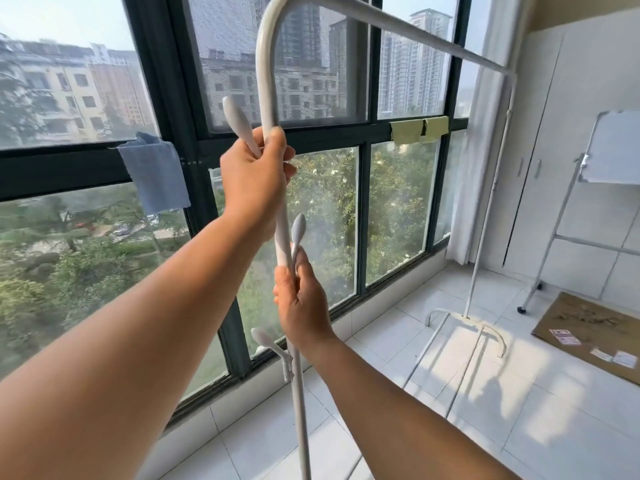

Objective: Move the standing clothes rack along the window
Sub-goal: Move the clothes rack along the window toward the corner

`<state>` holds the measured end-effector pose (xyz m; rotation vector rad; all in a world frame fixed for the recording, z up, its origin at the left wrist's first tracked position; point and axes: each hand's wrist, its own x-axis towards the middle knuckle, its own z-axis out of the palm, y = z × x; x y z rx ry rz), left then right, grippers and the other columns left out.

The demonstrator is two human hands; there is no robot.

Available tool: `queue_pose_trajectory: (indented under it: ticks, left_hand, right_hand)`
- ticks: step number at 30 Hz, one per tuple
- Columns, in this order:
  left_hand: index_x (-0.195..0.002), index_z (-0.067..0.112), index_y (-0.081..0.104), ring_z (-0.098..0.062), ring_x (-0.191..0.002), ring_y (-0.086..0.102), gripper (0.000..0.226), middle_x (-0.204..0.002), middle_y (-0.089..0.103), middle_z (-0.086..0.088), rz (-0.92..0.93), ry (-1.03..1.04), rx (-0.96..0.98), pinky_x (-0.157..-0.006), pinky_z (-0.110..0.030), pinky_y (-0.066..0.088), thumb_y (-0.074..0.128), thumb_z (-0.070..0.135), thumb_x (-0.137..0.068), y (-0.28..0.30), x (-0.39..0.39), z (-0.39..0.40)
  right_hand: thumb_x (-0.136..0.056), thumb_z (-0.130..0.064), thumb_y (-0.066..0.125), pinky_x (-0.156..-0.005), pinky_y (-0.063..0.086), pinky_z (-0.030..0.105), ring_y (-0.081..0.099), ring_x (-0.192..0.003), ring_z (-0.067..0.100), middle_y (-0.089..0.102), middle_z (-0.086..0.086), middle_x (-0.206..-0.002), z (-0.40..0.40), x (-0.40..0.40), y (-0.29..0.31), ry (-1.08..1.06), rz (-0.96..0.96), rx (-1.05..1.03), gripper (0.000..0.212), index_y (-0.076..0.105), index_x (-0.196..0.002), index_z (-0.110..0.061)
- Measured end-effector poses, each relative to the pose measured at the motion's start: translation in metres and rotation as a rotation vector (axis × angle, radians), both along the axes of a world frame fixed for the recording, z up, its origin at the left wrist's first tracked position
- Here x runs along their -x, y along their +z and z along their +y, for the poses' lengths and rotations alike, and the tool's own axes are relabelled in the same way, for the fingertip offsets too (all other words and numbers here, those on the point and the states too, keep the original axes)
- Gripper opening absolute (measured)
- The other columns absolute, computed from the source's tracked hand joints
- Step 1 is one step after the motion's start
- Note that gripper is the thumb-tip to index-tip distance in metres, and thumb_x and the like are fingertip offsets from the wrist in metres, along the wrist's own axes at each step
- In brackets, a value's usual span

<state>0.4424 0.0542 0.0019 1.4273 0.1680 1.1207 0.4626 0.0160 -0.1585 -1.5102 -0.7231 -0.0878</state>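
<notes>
The white standing clothes rack [412, 35] stands right beside the dark-framed window [363, 202]. Its near upright rises in front of me and bends into a top bar running to the far upright at the right. My left hand [254, 178] is wrapped around the near upright just below the bend, over one of its side pegs. My right hand [303, 303] grips the same upright lower down, beside another peg. A third peg sticks out below my right hand. The rack's curved far foot [467, 323] rests on the white tiled floor.
A blue cloth [156, 174] and a green cloth [419, 129] hang on the window's crossbar. A whiteboard on a wheeled stand [609, 150] is at the right by white cabinets. A brown cardboard sheet [588, 327] lies on the floor beyond the rack's foot.
</notes>
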Motion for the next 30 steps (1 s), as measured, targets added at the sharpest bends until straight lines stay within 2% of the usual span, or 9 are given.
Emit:
queue_pose_trajectory:
  ticks: [5,10,16,18,20,23,25,28,30]
  left_hand:
    - [-0.070,0.017,0.060,-0.009,-0.056,0.052,0.023,-0.064,0.058,0.002,0.028,-0.083,-0.009,-0.057,-0.021,0.047,0.054,0.019,-0.092,-0.004,-0.035,-0.033]
    - [-0.073,0.017,0.061,-0.009,-0.057,0.052,0.021,-0.066,0.058,0.002,0.049,-0.139,0.017,-0.061,-0.024,0.046,0.054,0.019,-0.093,-0.003,-0.069,-0.065]
    - [-0.070,0.020,0.058,-0.010,-0.063,0.059,0.026,-0.069,0.061,0.003,0.089,-0.143,-0.030,-0.070,-0.027,0.050,0.052,0.019,-0.095,-0.005,-0.102,-0.094]
    - [-0.071,0.020,0.057,-0.014,-0.073,0.061,0.026,-0.072,0.062,0.003,0.131,-0.135,-0.073,-0.076,-0.033,0.051,0.049,0.018,-0.096,-0.005,-0.113,-0.105]
    - [-0.081,0.016,0.060,-0.019,-0.084,0.064,0.019,-0.080,0.065,-0.001,0.186,-0.129,-0.129,-0.082,-0.038,0.052,0.047,0.014,-0.095,-0.005,-0.123,-0.116]
    - [-0.091,0.015,0.058,-0.021,-0.092,0.067,0.016,-0.086,0.065,0.000,0.235,-0.171,-0.191,-0.084,-0.039,0.052,0.045,0.005,-0.092,-0.007,-0.135,-0.129]
    - [-0.093,0.017,0.054,-0.020,-0.087,0.068,0.015,-0.088,0.065,0.001,0.244,-0.232,-0.222,-0.082,-0.035,0.053,0.047,0.004,-0.092,-0.009,-0.143,-0.137]
    - [-0.095,0.019,0.051,-0.013,-0.074,0.067,0.011,-0.086,0.065,0.002,0.263,-0.309,-0.275,-0.074,-0.028,0.054,0.049,0.008,-0.094,-0.011,-0.156,-0.147]
    - [-0.092,0.022,0.049,-0.013,-0.072,0.067,0.012,-0.087,0.065,0.000,0.280,-0.330,-0.308,-0.072,-0.028,0.056,0.049,0.011,-0.095,-0.011,-0.166,-0.155]
  right_hand:
    - [-0.097,-0.030,0.039,-0.070,0.048,0.043,0.050,-0.070,0.018,0.050,-0.005,-0.082,-0.031,-0.043,-0.010,-0.030,0.002,-0.007,0.048,0.033,-0.143,-0.017]
    - [-0.097,-0.028,0.040,-0.072,0.045,0.044,0.048,-0.076,0.019,0.045,-0.014,-0.076,-0.061,-0.081,-0.011,-0.094,0.002,-0.009,0.047,0.036,-0.141,-0.015]
    - [-0.093,-0.038,0.039,-0.070,0.041,0.044,0.045,-0.075,0.018,0.039,-0.021,-0.071,-0.093,-0.109,-0.010,-0.146,0.016,-0.001,0.049,0.040,-0.137,-0.015]
    - [-0.093,-0.036,0.039,-0.069,0.040,0.044,0.044,-0.066,0.015,0.040,-0.019,-0.068,-0.105,-0.120,-0.010,-0.152,0.038,-0.008,0.046,0.043,-0.132,-0.012]
    - [-0.094,-0.035,0.040,-0.064,0.044,0.036,0.046,-0.059,0.006,0.044,-0.016,-0.064,-0.119,-0.131,-0.010,-0.160,0.043,-0.002,0.040,0.048,-0.127,-0.014]
    - [-0.092,-0.039,0.040,-0.049,0.042,0.021,0.046,-0.046,0.002,0.047,-0.010,-0.056,-0.139,-0.144,-0.008,-0.136,0.043,-0.011,0.018,0.054,-0.103,-0.036]
    - [-0.094,-0.036,0.041,-0.048,0.042,0.023,0.046,-0.048,0.008,0.048,-0.007,-0.056,-0.153,-0.153,-0.004,-0.128,0.045,-0.005,0.013,0.052,-0.090,-0.042]
    - [-0.097,-0.031,0.041,-0.049,0.042,0.022,0.048,-0.058,0.019,0.049,-0.001,-0.060,-0.173,-0.165,0.001,-0.112,0.062,0.005,0.016,0.051,-0.086,-0.036]
    - [-0.096,-0.034,0.040,-0.051,0.043,0.021,0.050,-0.061,0.019,0.053,0.000,-0.065,-0.185,-0.175,0.000,-0.136,0.059,0.037,0.017,0.049,-0.083,-0.035]
